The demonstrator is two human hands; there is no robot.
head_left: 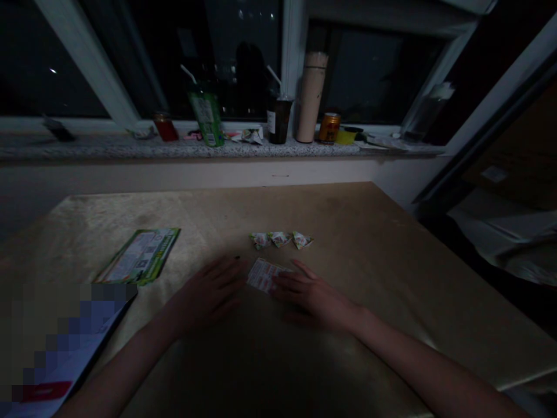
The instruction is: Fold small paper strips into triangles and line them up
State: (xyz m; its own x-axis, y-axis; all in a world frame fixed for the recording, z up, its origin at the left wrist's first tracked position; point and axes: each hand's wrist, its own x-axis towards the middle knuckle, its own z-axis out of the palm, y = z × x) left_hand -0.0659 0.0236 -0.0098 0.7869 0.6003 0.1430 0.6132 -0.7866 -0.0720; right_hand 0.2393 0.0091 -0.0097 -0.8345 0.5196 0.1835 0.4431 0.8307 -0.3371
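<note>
A small printed paper (263,274) lies flat on the tan table (374,244) in dim light. My right hand (307,291) rests with fingers stretched out, its fingertips on the paper's right edge. My left hand (212,290) lies flat and spread just left of the paper, fingertips near its left edge. Just beyond the paper, three small folded paper pieces (281,239) sit in a row.
A green printed leaflet (140,256) lies at the left, and a white and blue sheet (65,354) at the near left corner. The windowsill (130,148) holds a green carton, a dark cup with straw, a tall beige tumbler and cans.
</note>
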